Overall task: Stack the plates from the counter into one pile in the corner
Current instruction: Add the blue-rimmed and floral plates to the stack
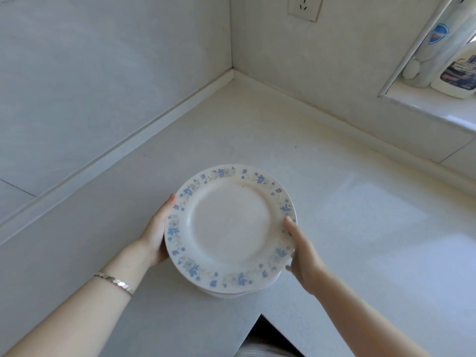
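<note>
A pile of plates (226,288) sits between both hands over the white bench (360,215), toward its near edge and well apart from the corner (233,73) where the two walls meet. The top plate (230,228) lies face up and close to level, its blue flower band running all round the rim. Being round, it has no long axis, and no side of it points anywhere in particular. The rims of the lower plates show only along the near side. The left hand (157,233) grips the pile's left edge, thumb up against the rim and fingers hidden beneath. The right hand (302,253) grips the right edge, thumb laid on the top plate's rim and fingers curled under. Whether the pile rests on the bench or is held just above it I cannot tell. A silver bracelet (114,282) circles the left wrist. A socket (305,7) is on the far wall, and bottles (456,70) stand on the sill (425,104) at the right.
</note>
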The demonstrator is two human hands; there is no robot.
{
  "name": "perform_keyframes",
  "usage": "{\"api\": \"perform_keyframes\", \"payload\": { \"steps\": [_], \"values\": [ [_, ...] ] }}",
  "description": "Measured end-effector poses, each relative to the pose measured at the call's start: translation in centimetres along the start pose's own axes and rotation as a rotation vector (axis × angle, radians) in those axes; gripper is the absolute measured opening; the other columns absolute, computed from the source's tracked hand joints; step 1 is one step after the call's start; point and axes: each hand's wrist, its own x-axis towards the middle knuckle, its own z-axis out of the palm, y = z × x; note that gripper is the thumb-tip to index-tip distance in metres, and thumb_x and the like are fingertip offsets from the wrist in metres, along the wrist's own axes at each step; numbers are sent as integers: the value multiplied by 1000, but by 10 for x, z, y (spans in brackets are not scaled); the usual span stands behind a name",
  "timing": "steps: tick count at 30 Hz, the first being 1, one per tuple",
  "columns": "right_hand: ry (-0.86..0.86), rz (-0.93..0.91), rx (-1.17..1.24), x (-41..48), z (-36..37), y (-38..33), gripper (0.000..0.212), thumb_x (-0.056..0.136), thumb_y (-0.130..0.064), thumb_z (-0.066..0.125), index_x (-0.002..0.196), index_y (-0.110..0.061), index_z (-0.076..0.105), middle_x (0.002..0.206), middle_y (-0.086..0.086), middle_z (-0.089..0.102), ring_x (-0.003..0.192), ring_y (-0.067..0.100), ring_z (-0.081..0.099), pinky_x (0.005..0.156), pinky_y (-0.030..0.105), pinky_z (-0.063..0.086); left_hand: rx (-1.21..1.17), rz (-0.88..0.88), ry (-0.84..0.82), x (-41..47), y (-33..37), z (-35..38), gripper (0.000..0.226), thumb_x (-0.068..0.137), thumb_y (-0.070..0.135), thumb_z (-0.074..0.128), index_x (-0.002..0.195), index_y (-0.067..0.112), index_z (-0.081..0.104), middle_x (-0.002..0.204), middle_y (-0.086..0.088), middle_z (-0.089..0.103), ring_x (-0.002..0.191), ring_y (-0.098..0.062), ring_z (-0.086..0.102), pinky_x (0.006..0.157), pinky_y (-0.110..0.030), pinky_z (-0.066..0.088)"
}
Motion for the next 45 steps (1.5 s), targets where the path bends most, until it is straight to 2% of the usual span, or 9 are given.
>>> {"api": "perform_keyframes", "payload": {
  "steps": [3, 7, 14, 18, 22, 27, 32, 40, 45],
  "values": [
    [-37, 60, 49, 4, -2, 15, 94, 50, -77, 60, 132, -35, 47, 130, -2, 59, 120, 21, 55, 101, 52, 43, 4, -8, 2, 1, -2, 0, 51, 88, 61, 33, 99, 26, 68, 84, -1, 78, 95, -25, 64, 81, -38, 48],
    [-25, 35, 97, 11, 2, 10, 71, 65, -63, 50, 126, -28, 54, 116, 3, 68, 109, 25, 62, 92, 48, 50, 1, 4, -1, 1, -2, 2, 51, 89, 61, 32, 102, 26, 67, 89, -2, 76, 93, -24, 64, 78, -37, 49],
    [-19, 99, -131, 4, -11, -2, 91, 52, -70, 59, 132, -28, 44, 134, 11, 50, 123, 33, 49, 104, 58, 37, 274, -18, 110, -9, 14, -2, 42, 85, 58, 41, 89, 25, 68, 89, -5, 74, 89, -26, 66, 78, -35, 48],
    [139, 18, -316, -2, -31, -21, 63, 78, -61, 56, 123, -17, 53, 121, 8, 60, 115, 25, 56, 100, 44, 44, 739, 453, 493, -12, 32, 27, 34, 90, 20, 45, 121, 11, 55, 127, -12, 54, 121, -27, 49, 96, -32, 37],
    [332, 40, -314, -12, -73, -36, 22, 91, -27, 53, 99, -9, 62, 83, 5, 67, 78, 21, 65, 81, 33, 52, 958, 1028, 332, -21, 39, 102, 29, 83, 13, 44, 100, 2, 65, 110, -15, 60, 110, -29, 52, 88, -15, 29],
    [503, 84, -423, -50, -135, -42, 12, 87, -17, 54, 79, -11, 61, 60, 2, 47, 51, 15, 43, 50, 21, 34, 897, 598, -221, -21, 27, 226, 23, 86, 4, 43, 74, 20, 54, 66, 3, 61, 61, -14, 58, 62, -22, 43],
    [584, 98, -517, -102, -211, -33, 11, 88, -16, 50, 90, -9, 58, 63, 1, 56, 50, 14, 50, 47, 20, 34, 1101, 352, -531, -23, -21, 333, 23, 89, 5, 35, 77, 16, 51, 67, 2, 58, 58, -11, 55, 53, -20, 38],
    [770, 177, -311, -210, -369, 7, 19, 92, -19, 48, 104, -6, 57, 70, 2, 59, 58, 12, 57, 54, 19, 42, 1216, 285, -692, -59, -122, 489, 21, 89, 6, 36, 81, 15, 54, 69, 2, 60, 60, -10, 56, 55, -22, 39],
    [1038, 92, 226, -251, -485, 39, 39, 93, -16, 48, 127, 3, 49, 97, 19, 62, 87, 31, 64, 70, 28, 50, 1186, 217, -675, -76, -182, 570, 22, 89, 5, 35, 87, 12, 56, 70, 1, 61, 62, -11, 58, 57, -22, 41]
  ]
}}
